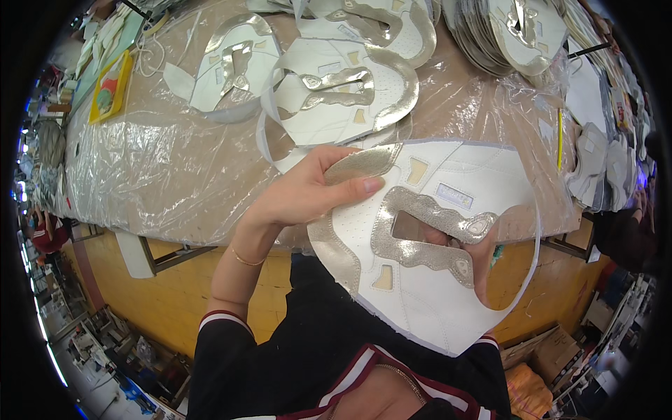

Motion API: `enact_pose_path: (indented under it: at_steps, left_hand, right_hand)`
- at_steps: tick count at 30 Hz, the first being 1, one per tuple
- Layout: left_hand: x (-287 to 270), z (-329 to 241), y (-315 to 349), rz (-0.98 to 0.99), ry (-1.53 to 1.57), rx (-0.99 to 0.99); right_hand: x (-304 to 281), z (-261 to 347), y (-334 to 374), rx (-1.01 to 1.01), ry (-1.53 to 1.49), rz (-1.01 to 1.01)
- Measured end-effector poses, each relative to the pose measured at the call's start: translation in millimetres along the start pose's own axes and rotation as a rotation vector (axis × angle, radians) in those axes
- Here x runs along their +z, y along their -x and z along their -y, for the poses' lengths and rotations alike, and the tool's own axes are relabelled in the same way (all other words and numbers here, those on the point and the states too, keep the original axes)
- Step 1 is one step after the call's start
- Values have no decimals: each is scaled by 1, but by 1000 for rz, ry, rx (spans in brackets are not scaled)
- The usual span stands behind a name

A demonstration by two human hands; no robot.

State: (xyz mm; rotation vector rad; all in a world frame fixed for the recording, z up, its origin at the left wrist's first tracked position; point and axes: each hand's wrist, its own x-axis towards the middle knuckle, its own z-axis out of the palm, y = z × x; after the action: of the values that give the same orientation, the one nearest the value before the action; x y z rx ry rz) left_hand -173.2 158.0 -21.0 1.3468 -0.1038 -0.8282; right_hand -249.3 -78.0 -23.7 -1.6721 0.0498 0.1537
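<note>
White-and-silver shoe upper (427, 259) pinched in left hand (304, 192); right hand (483, 245) underneath, grip unclear.

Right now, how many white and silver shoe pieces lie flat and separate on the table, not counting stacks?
3: one white and silver shoe piece at left, one in the middle, one at the top edge. The stack may hide more.

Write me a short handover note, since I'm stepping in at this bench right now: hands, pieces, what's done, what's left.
Left hand pinches the silver-trimmed edge of a white shoe upper, held up above the table edge.
Right hand is mostly hidden behind the upper; fingers show through its cut-out.
More trimmed uppers lie on the plastic-covered table, with a stack at the far right.
The held upper is not yet set down.
</note>
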Motion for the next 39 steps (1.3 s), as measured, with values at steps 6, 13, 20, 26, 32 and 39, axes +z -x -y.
enact_pose_path:
  at_steps: [6, 13, 20, 26, 32, 39]
  left_hand:
    - [-4, -2, 0, 46, -15, -44]
    - [-9, -3, 6, -19, -78, 103]
    - [-19, -7, 5, 153, 55, 224]
    - [-9, -7, 2, 90, 17, 279]
    - [-8, -12, 1, 70, 2, 255]
    - [-15, -4, 2, 78, -33, 281]
  right_hand:
    - [-7, -7, 7, -191, 374, 44]
    - [-18, -4, 9, 66, 40, 351]
    - [-25, -7, 4, 414, -601, 553]
    - [-15, -15, 5, 1103, -1089, 272]
    - [-5, 1, 9, 429, -330, 478]
    - [7, 10, 9, 264, -346, 372]
